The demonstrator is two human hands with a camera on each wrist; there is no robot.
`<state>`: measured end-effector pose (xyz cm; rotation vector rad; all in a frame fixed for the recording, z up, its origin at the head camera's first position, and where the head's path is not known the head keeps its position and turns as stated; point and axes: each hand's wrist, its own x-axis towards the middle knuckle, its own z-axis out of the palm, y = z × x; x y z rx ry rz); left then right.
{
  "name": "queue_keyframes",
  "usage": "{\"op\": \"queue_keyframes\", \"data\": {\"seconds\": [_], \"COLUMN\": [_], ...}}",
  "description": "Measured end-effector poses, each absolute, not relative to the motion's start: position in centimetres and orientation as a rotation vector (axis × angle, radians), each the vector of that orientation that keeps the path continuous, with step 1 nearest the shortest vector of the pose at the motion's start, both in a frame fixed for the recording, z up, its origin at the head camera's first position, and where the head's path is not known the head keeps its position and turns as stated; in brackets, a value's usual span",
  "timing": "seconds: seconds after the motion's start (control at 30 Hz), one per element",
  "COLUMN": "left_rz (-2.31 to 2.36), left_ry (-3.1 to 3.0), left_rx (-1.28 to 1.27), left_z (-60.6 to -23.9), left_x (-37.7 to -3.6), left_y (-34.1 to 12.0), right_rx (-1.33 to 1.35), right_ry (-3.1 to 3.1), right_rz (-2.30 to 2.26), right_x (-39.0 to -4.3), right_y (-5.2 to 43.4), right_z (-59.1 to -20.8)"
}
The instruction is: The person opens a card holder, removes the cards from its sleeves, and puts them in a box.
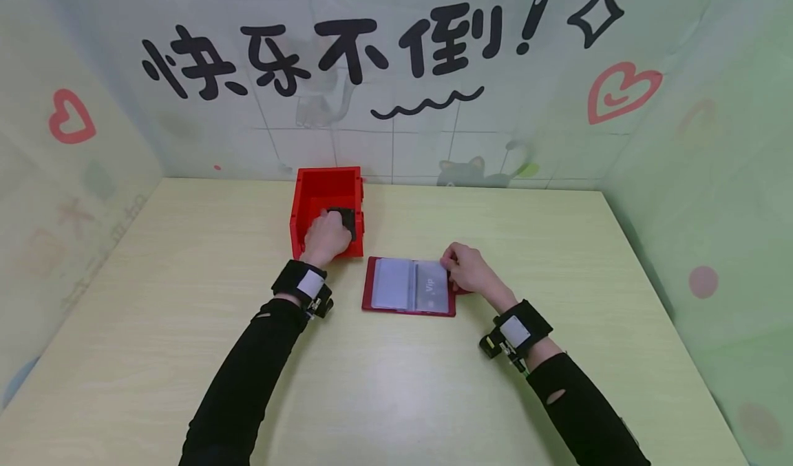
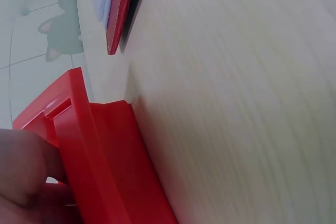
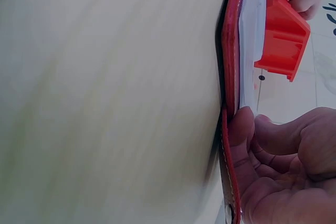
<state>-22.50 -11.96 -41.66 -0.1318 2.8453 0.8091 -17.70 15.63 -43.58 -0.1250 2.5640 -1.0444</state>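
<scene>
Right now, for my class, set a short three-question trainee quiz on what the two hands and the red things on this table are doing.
1. True or false: the card holder lies open on the table.
2. Which hand reaches into the red bin? A) left hand B) right hand C) neither
3. Fill in: the right hand's fingers rest on the card holder's ____ edge, as the head view shows it.

Key
1. True: its clear sleeves face up, one showing a card marked VIP.
2. A: the left hand is in the bin, at a dark object; whether it grips it cannot be told.
3. Right.
</scene>
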Motion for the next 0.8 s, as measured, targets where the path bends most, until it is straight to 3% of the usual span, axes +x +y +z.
{"op": "queue_keyframes", "data": {"seconds": [0.27,0.43,0.6,0.8], "left_rz": [0.935,1.231,1.275,1.211], "left_ry": [2.998,3.120,2.780,2.450], "left_rx": [-0.072,0.140,0.463,0.527], "left_z": [-42.0,-42.1,-42.2,-43.1], "left_x": [-21.3,-19.4,-17.4,-16.4], "left_y": [-11.7,-10.9,-10.0,-9.4], "right_rx": [-0.134,-0.158,-0.196,-0.273], "right_ry": [2.560,2.573,2.563,2.518], "right_rz": [-1.053,-1.065,-1.110,-1.212], "right_x": [-17.6,-17.6,-17.5,-17.5], "right_y": [15.4,15.7,16.1,16.1], "right_z": [-43.5,-43.4,-43.1,-42.6]}}
